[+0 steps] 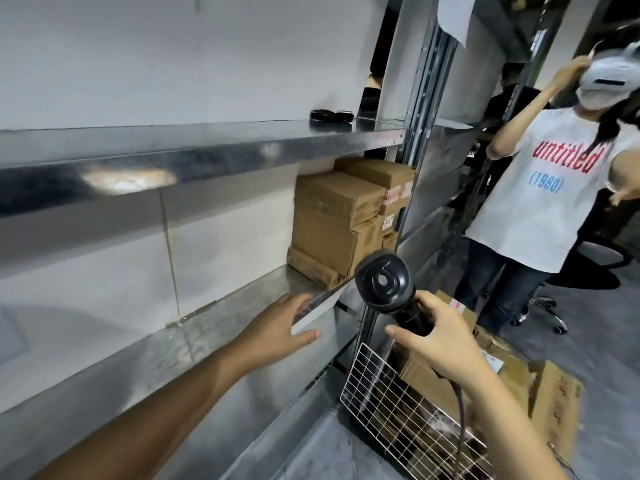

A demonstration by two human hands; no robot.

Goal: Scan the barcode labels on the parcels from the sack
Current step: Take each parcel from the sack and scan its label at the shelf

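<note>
A black handheld barcode scanner (pixel 387 285) with a rounded head is gripped by its handle in the right hand (pixel 437 337), fingers and thumb curled round the grip; the head is raised in front of the shelving upright. A dark cable (pixel 460 407) is seen running down from the right hand.

A flat white parcel (pixel 317 311) is lying on the near edge of the lower galvanised metal shelf (pixel 194 341). It is held at its left end by the left hand (pixel 277 327), thumb under the near edge and fingers laid along the far side. No barcode label can be made out on its visible surface.

Brown cardboard boxes (pixel 343 216) are stacked at the far right of the same shelf, with white labels on their right faces. On the upper metal shelf (pixel 207 147) a small black object (pixel 330 116) is resting; its kind cannot be told.

A white wire basket (pixel 391 407) is standing on the floor to the near right, with more cardboard cartons (pixel 550 403) beside it. A second person in a white printed T-shirt (pixel 550 188) is standing at the far right.
</note>
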